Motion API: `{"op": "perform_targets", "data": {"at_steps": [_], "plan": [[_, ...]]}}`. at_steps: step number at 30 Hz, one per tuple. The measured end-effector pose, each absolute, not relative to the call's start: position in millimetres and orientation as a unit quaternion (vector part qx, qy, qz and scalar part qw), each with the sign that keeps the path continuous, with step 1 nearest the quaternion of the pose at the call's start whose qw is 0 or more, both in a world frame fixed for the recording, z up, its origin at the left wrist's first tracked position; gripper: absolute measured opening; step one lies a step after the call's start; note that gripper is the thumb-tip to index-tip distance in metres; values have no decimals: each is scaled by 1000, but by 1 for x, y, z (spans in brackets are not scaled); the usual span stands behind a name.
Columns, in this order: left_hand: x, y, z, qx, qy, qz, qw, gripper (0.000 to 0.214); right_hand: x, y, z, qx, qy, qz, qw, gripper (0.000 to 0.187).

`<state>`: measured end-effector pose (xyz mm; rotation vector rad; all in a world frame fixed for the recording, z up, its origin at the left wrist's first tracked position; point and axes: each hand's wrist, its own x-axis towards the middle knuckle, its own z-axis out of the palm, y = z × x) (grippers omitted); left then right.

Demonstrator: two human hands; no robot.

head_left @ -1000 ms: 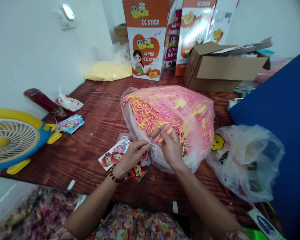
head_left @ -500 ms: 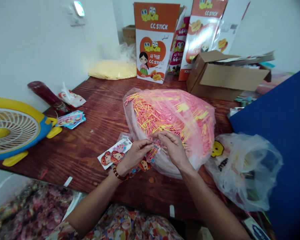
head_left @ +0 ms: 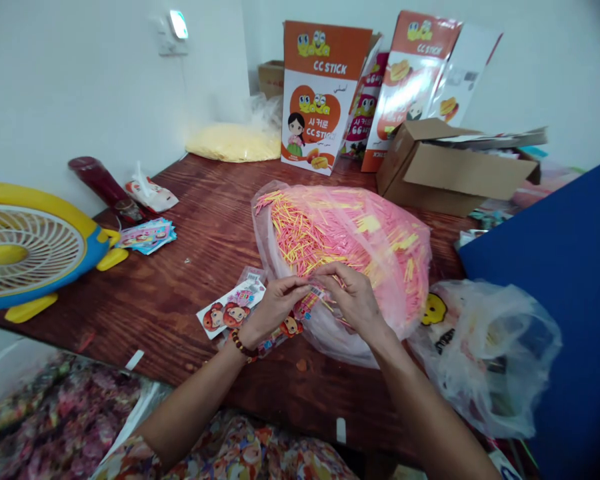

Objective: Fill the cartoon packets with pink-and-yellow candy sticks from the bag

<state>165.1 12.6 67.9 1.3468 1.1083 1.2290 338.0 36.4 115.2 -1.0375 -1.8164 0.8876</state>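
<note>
My left hand (head_left: 276, 308), with a beaded bracelet at the wrist, pinches the left top corner of a small clear printed packet (head_left: 305, 305). A barcode shows near the packet's top edge, and pink and yellow pieces show through it. My right hand (head_left: 354, 299) is closed at the same top edge, its fingertips close to the left ones; they partly hide the packet. Just behind both hands lies a large clear plastic bag (head_left: 266, 240), its mouth open, full of thin pink and yellow sticks (head_left: 300, 233). Left of my left hand are printed packets with red-haired cartoon figures (head_left: 235, 313).
A yellow and blue fan (head_left: 40, 247), a dark red bottle (head_left: 103, 187), a tissue pack (head_left: 153, 195) and blue printed packets (head_left: 150, 235) stand left. Behind are CC Stick boxes (head_left: 325, 73) and an open carton (head_left: 460, 170). A crumpled plastic bag (head_left: 510, 353) lies right, by a blue panel (head_left: 570, 287).
The view has shifted slightly, so the scene sits lower and further right. Both hands stay at the packet's top edge; the right fingertips have shifted a little along it.
</note>
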Motion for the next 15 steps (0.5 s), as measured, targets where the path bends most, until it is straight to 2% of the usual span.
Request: {"op": "perform_targets", "data": {"at_steps": [4, 8, 12, 15], "plan": [[165, 15, 66, 554, 458, 514, 468, 25, 342, 39, 120, -393, -751, 291, 442, 8], [164, 15, 65, 576, 458, 515, 439, 24, 349, 44, 123, -394, -785, 279, 387, 8], [164, 16, 65, 597, 459, 505, 422, 23, 347, 48, 120, -394, -779, 315, 373, 10], [166, 18, 64, 576, 450, 509, 454, 22, 340, 47, 119, -400, -732, 381, 398, 8]]}}
